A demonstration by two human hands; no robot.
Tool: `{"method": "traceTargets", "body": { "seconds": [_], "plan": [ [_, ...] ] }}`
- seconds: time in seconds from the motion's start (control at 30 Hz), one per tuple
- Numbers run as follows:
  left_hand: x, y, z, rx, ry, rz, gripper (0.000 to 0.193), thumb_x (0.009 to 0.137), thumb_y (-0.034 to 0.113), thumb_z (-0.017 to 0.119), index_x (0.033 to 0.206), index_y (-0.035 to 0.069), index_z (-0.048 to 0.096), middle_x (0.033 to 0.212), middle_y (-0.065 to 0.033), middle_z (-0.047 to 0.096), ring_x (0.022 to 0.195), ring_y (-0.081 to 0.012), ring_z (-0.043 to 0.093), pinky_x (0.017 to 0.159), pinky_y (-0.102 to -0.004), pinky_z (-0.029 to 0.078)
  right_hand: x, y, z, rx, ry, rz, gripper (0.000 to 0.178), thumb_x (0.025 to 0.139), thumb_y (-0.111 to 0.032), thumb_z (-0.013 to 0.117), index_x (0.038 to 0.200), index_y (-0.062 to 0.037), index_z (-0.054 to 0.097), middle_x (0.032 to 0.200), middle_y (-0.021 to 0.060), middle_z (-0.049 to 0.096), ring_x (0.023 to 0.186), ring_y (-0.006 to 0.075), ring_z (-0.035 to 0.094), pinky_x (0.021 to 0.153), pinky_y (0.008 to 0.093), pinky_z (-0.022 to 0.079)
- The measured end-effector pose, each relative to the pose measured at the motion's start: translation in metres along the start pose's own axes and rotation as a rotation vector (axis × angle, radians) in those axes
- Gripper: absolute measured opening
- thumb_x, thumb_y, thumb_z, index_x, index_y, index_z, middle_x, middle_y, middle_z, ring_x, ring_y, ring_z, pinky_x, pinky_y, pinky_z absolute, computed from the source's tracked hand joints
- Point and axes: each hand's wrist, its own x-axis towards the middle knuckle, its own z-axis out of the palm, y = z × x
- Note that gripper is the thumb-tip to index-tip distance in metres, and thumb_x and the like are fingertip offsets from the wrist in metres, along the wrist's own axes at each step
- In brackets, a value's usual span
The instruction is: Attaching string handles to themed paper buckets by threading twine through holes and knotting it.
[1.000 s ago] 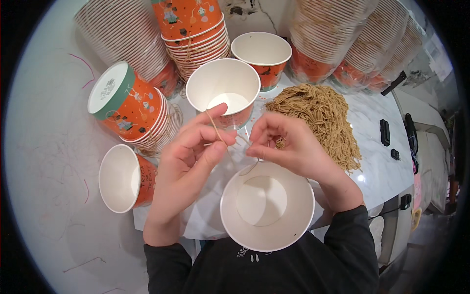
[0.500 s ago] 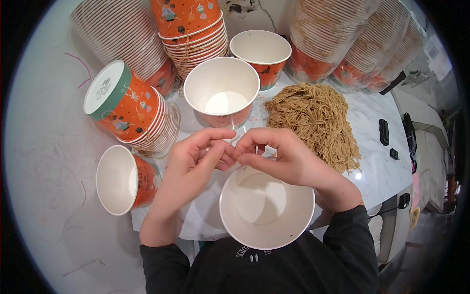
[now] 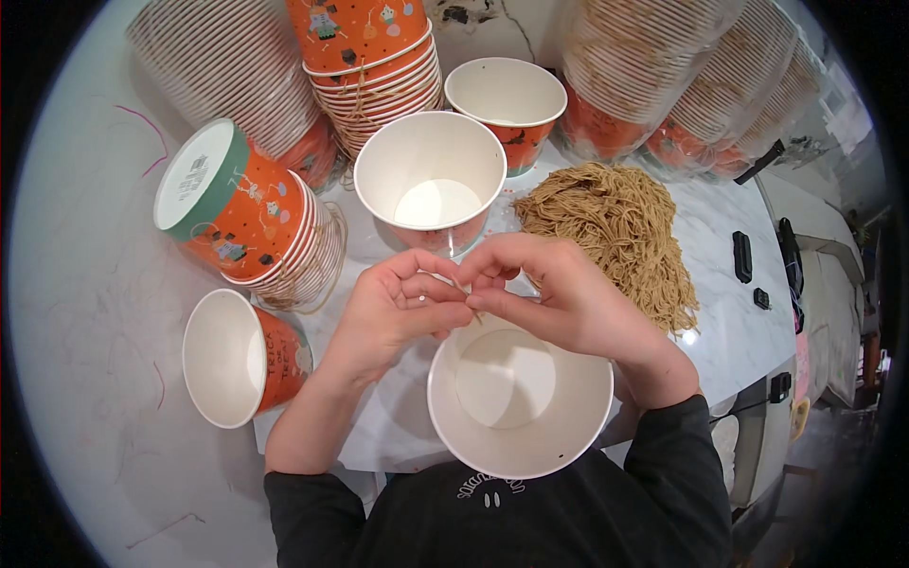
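My left hand point(image 3: 393, 301) and my right hand point(image 3: 535, 284) meet fingertip to fingertip above the far rim of a white-lined paper bucket point(image 3: 579, 398), which stands close against my body. Both are closed in a pinch. A short bit of tan cord point(image 3: 479, 320) pokes out under the right fingertips; the rest of it is hidden. Between the curled fingers of the left hand shows a small round white piece point(image 3: 422, 298), too small to name. Just beyond my hands stands another open paper bucket point(image 3: 431, 156). A heap of tan cords point(image 3: 606, 237) lies beside my right hand.
Nested orange buckets with cord handles point(image 3: 251, 213) lie at left, near a single tipped bucket point(image 3: 223, 350). Tall stacks point(image 3: 369, 85) and wrapped stacks point(image 3: 639, 57) line the back, with one open bucket point(image 3: 511, 90) between. Small black devices point(image 3: 742, 257) lie at right on the marble-patterned table point(image 3: 729, 341).
My left hand has turned and shifted slightly right, its fingers now more side-on, showing the small white piece. The right hand keeps its pinch nearly in place. The buckets look the same.
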Motion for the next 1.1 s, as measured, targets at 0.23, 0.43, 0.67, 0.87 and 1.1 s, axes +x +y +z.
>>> {"method": "traceTargets", "body": {
  "seconds": [0.23, 0.43, 0.67, 0.87, 1.1],
  "plan": [
    [0.009, -0.010, -0.003, 0.009, -0.023, 0.100, 0.032, 0.083, -0.003, 0.080, 0.109, 0.005, 0.061, 0.095, -0.0042, 0.072, 0.090, -0.0101, 0.070, 0.082, -0.0238, 0.054, 0.002, 0.006, -0.008, 0.075, -0.018, 0.149, 0.015, 0.091, -0.002, 0.071, 0.101, -0.0015, 0.059, 0.091, 0.0011, 0.062, 0.086, 0.0105, 0.057, 0.078, 0.0272, 0.047],
    [0.007, -0.014, -0.001, -0.199, 0.000, 0.097, 0.030, 0.087, 0.000, 0.078, 0.110, 0.006, 0.061, 0.099, -0.0042, 0.071, 0.091, -0.0095, 0.068, 0.083, -0.0238, 0.052, 0.000, 0.007, 0.000, 0.089, -0.028, 0.114, 0.022, 0.088, -0.003, 0.076, 0.102, -0.0020, 0.059, 0.093, 0.0025, 0.064, 0.090, 0.0123, 0.060, 0.083, 0.0276, 0.049],
    [0.002, -0.016, 0.000, -0.210, 0.000, 0.070, 0.028, 0.088, 0.004, 0.077, 0.111, 0.008, 0.062, 0.098, -0.0021, 0.071, 0.088, -0.0084, 0.066, 0.078, -0.0223, 0.049, -0.005, 0.002, 0.008, -0.114, 0.127, 0.025, 0.016, 0.087, -0.008, 0.076, 0.096, -0.0027, 0.065, 0.088, 0.0110, 0.070, 0.081, 0.0274, 0.070, 0.071, 0.0384, 0.054],
    [0.002, -0.010, -0.002, -0.141, -0.011, -0.092, 0.019, 0.095, 0.017, 0.073, 0.110, 0.009, 0.064, 0.096, 0.0019, 0.070, 0.088, -0.0066, 0.063, 0.072, -0.0204, 0.044, -0.008, 0.006, 0.006, -0.332, 0.123, -0.083, 0.012, 0.082, -0.009, 0.078, 0.089, -0.0047, 0.068, 0.086, 0.0079, 0.069, 0.076, 0.0287, 0.066, 0.072, 0.0386, 0.051],
    [0.004, -0.013, -0.009, -0.170, -0.137, -0.149, 0.019, 0.096, 0.021, 0.073, 0.109, 0.009, 0.067, 0.098, 0.0033, 0.069, 0.086, -0.0047, 0.061, 0.071, -0.0201, 0.044, -0.006, 0.001, 0.006, -0.392, 0.143, -0.243, 0.013, 0.079, -0.009, 0.079, 0.088, -0.0067, 0.070, 0.083, 0.0052, 0.066, 0.078, 0.0258, 0.065, 0.073, 0.0364, 0.049]
  ]
}}
